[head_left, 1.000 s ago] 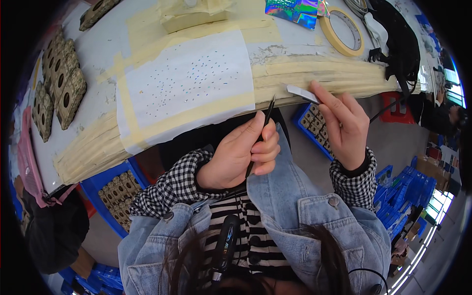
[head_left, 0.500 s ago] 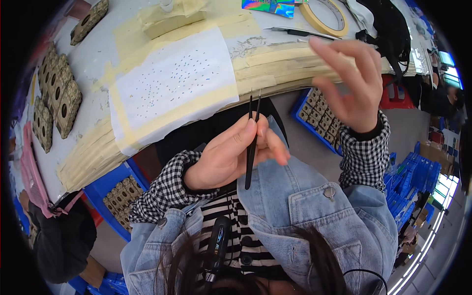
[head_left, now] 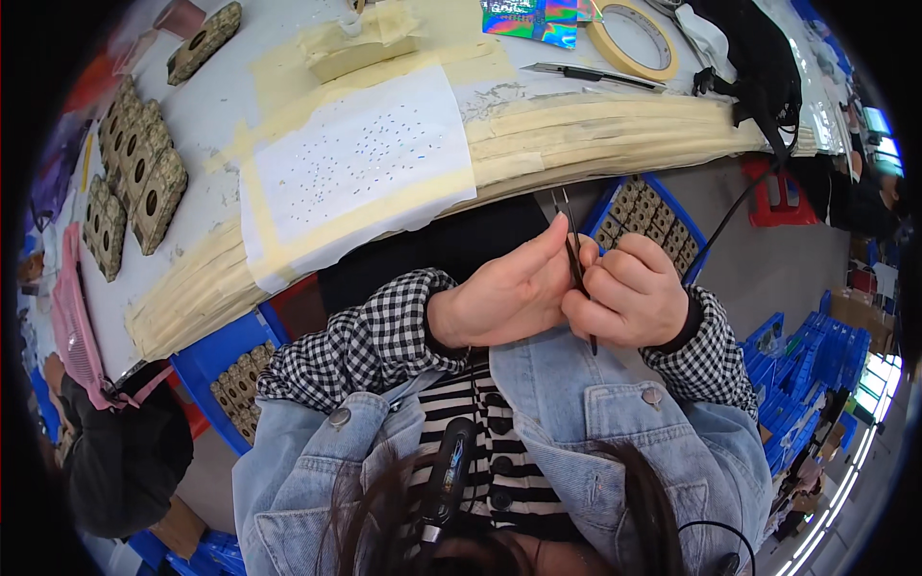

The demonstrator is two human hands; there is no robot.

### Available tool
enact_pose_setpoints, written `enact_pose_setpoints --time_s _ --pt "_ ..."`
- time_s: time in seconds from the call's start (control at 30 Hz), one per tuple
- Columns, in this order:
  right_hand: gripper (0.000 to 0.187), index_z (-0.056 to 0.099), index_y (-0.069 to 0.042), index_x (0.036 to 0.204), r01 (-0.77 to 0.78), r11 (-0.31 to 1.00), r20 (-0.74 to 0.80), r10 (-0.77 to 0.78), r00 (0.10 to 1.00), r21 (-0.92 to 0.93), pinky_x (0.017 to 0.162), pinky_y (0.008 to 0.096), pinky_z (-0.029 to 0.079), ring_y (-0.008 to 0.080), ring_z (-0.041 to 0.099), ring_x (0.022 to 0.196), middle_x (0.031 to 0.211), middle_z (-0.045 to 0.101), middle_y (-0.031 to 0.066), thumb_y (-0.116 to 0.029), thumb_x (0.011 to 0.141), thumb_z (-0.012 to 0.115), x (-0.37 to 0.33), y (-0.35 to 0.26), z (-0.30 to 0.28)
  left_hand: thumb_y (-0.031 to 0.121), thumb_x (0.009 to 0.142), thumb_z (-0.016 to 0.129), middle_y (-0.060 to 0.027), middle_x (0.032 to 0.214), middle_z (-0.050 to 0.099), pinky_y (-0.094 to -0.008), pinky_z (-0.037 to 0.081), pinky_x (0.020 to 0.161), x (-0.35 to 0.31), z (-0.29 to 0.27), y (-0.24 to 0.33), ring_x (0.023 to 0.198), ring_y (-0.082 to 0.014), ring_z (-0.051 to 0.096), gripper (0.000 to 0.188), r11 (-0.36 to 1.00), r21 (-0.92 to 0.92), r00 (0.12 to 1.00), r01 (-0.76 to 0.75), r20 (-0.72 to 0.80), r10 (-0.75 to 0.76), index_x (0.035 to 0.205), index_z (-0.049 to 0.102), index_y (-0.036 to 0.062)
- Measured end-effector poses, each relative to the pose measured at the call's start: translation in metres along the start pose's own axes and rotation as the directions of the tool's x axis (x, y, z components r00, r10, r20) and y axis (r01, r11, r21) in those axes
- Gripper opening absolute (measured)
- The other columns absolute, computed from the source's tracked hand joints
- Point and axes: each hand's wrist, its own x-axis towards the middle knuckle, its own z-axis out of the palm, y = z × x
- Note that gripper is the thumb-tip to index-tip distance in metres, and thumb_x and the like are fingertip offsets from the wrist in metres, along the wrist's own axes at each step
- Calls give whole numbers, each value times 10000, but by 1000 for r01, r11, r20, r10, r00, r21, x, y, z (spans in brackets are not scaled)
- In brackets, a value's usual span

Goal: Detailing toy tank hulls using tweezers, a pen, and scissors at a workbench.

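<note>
In front of my jacket, both hands meet on a pair of slim black tweezers [head_left: 574, 257]. Their two bright tips point away from me, slightly apart, just off the table's front edge. My left hand [head_left: 509, 296] pinches them between thumb and fingers. Curled fingers of my right hand [head_left: 629, 296] close on the lower shaft, whose end shows beneath them. Nothing visible sits between the tips. Left of the tweezers, a white sheet of paper [head_left: 444, 108] taped to the table carries many tiny shiny coloured pieces.
Camouflage-patterned blocks with round holes [head_left: 144, 163] stand at the left. A utility knife [head_left: 595, 74], masking tape roll [head_left: 663, 62] and shiny holographic packet [head_left: 547, 24] lie at the back. Blue crates [head_left: 206, 384] of similar blocks sit below the table edge. A black cable [head_left: 735, 221] hangs at right.
My right hand has come down from its raised, open pose and closed on the tweezers. My left hand has moved right with them. The view has shifted slightly.
</note>
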Motion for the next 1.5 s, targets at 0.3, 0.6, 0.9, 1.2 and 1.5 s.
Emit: enact_pose_setpoints --time_s 0.3,0.6,0.9,1.2,1.5 --pt "626 625 39 1001 -205 976 -218 215 952 68 633 342 490 268 617 751 886 645 154 -521 899 366 1 29 -48 68 872 580 -4 880 556 -247 472 650 -109 -12 27 827 -79 557 254 383 858 939 343 -309 -150 1106 485 47" --pt "733 599 88 1006 -525 833 -436 412 800 -176 718 334 531 276 659 805 880 656 206 -536 934 220 -8 45 -74 185 587 684 -200 866 614 -391 488 723 -210 31 4 791 -374 604 465 121 902 879 415 -364 -307 988 588 -30" --pt "688 636 69 997 -507 849 -401 415 816 -152 675 308 533 253 654 785 902 648 204 -506 949 259 -9 56 -75 166 704 598 -195 833 619 -408 498 677 -227 25 -16 768 -363 614 430 74 937 937 342 -345 46 1094 549 -9" --pt "638 639 58 1015 -519 844 -374 440 816 -138 660 305 510 246 639 763 914 644 181 -475 957 294 -10 57 -73 147 819 544 -141 816 628 -349 496 701 -226 16 -36 767 -303 624 297 103 894 875 437 -448 182 1059 556 -27" --pt "577 644 47 1018 -466 881 -383 403 831 -84 634 311 476 254 616 741 895 640 164 -445 950 352 -4 61 -63 73 830 557 -104 904 620 -316 481 740 -287 12 -47 830 -243 595 245 315 770 822 555 -565 -68 1059 574 -14"
